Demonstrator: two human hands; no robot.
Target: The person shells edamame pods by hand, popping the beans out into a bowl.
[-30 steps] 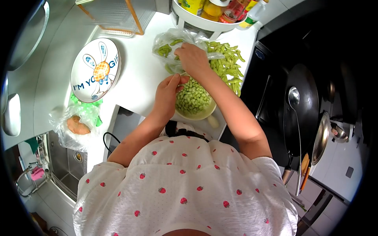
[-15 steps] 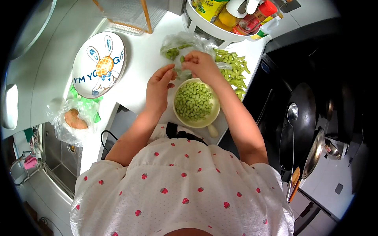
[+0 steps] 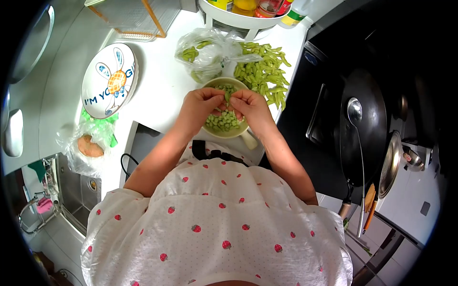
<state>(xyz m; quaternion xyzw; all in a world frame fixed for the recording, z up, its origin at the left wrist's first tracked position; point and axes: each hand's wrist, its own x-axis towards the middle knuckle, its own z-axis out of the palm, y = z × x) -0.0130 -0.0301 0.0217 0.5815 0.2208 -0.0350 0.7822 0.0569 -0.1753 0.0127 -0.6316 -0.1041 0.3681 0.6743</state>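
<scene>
Left hand [image 3: 201, 107] and right hand [image 3: 251, 107] pinched a pod [image 3: 227, 96], fingertips [image 3: 219, 99] nearly closed; gentle squeezing low over the bowl [image 3: 242, 128] seemed best

I observe one green pod [image 3: 227, 97] pinched over a round, pale-yellow handled bowl [image 3: 234, 134]. The bowl, upright near the front edge of the counter [image 3: 155, 86], contains shelled green beans [image 3: 222, 122]. Unshelled pods [image 3: 262, 69] lie loosely heaped along the counter's right edge.
</scene>
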